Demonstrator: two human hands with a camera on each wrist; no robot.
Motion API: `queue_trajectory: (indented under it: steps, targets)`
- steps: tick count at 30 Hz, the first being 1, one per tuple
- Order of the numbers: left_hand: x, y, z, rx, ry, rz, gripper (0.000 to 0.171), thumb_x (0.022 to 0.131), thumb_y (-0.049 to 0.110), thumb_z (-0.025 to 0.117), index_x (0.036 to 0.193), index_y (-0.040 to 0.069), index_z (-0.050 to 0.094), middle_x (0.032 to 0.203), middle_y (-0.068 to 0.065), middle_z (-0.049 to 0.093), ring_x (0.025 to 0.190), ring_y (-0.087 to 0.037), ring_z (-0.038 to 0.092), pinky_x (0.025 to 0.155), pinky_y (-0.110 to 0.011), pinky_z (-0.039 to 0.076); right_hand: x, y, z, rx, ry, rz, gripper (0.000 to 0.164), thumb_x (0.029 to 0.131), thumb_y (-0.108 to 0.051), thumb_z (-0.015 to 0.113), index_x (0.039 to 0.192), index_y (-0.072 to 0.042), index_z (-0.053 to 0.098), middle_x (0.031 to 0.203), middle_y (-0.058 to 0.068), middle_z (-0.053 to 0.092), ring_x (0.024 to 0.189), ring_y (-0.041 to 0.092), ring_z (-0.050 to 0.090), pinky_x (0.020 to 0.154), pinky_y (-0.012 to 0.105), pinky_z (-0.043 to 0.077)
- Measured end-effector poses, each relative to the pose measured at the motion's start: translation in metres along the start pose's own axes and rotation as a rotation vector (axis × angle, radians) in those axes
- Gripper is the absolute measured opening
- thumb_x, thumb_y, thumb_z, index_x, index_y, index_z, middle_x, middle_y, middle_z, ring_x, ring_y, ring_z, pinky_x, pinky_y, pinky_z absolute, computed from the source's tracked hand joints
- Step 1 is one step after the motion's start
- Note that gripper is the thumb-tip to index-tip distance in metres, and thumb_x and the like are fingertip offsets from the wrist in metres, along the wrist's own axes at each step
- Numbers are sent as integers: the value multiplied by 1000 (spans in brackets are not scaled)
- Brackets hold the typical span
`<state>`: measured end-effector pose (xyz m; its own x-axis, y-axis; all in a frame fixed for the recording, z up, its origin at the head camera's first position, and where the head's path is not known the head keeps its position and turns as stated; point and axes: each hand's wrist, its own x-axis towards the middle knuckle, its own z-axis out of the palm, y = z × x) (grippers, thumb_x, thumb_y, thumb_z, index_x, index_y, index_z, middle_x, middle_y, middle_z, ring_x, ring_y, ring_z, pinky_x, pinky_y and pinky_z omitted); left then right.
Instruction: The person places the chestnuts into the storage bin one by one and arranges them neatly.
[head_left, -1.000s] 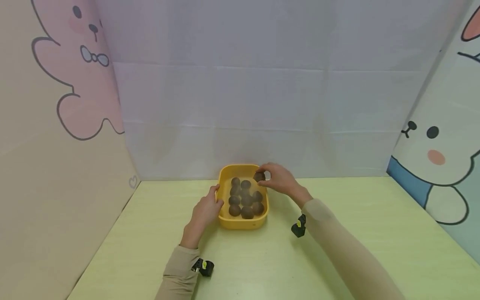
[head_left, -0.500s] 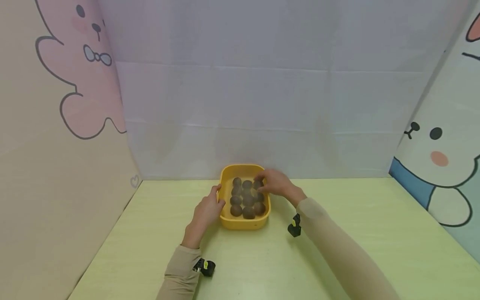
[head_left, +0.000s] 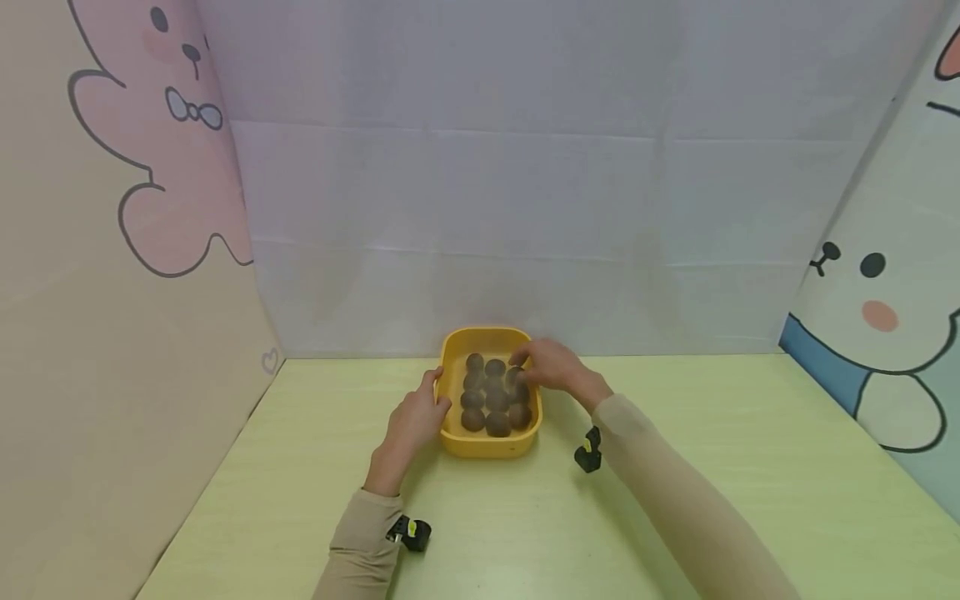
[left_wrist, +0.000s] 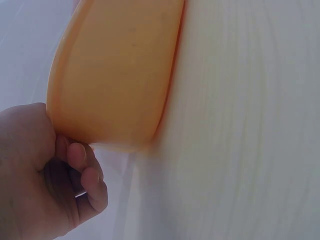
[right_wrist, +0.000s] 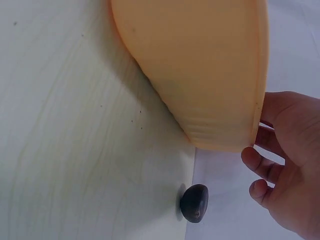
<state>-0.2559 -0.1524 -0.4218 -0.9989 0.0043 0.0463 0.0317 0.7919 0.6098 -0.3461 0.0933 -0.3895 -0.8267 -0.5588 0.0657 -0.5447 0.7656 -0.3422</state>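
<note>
A yellow plastic tub [head_left: 487, 450] stands on the table near the back wall, with several dark brown round balls [head_left: 497, 423] inside. My left hand [head_left: 414, 417] grips its left rim, thumb over the edge; in the left wrist view the left hand [left_wrist: 50, 175] has its fingers curled beneath the rim. My right hand [head_left: 553, 365] reaches over the right rim, thumb and forefinger around one ball [head_left: 515, 374] at the back right. In the right wrist view the right hand [right_wrist: 295, 155] shows its other fingers loosely bent outside the tub; its thumb and forefinger tips are hidden.
One dark, rounded object [right_wrist: 194, 203] lies on the table outside the tub in the right wrist view; the head view does not show it. A white sheet [head_left: 465, 200] hangs behind the pale yellow-green table [head_left: 675, 433], with cartoon-printed panels at both sides.
My right hand has lowered a brown ball into the back right of the tub, and its fingers still lie around it. My left hand keeps its grip on the rim.
</note>
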Motion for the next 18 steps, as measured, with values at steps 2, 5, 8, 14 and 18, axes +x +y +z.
queue_trajectory:
  steps: [2, 5, 8, 14, 18]
  targets:
    - [0, 0, 0, 2, 2, -3, 57, 97, 20, 51, 151, 13, 38, 59, -2, 42, 48, -15, 37, 46, -28, 30, -3, -1, -4, 19, 29, -3, 31, 87, -15, 67, 116, -5, 73, 113, 9, 73, 109, 31, 66, 96, 45, 50]
    - [0, 0, 1, -1, 3, -1, 57, 97, 20, 51, 151, 13, 38, 59, -2, 42, 48, -15, 37, 46, -28, 29, -8, 0, -11, 40, 88, -9, 28, 90, -16, 66, 114, -4, 72, 111, 11, 72, 110, 33, 65, 97, 47, 49]
    - [0, -1, 1, 2, 6, 6, 56, 97, 19, 52, 151, 13, 38, 58, -2, 42, 48, -15, 37, 46, -28, 29, -12, 4, -15, 42, 141, -8, 25, 92, -17, 65, 112, -4, 72, 109, 11, 71, 109, 34, 64, 97, 48, 48]
    - [0, -1, 1, 4, 11, 12, 55, 97, 19, 52, 151, 13, 39, 58, -2, 43, 47, -15, 37, 46, -28, 30, -18, 13, -20, 76, 201, 18, 23, 94, -17, 64, 111, -4, 72, 108, 11, 70, 107, 35, 64, 95, 50, 49]
    - [0, -1, 1, 5, 10, 13, 55, 97, 19, 52, 151, 13, 39, 58, -2, 43, 48, -15, 37, 46, -28, 30, -22, 22, -18, 96, 228, 40, 22, 94, -19, 64, 110, -6, 73, 106, 10, 70, 102, 33, 65, 91, 49, 51]
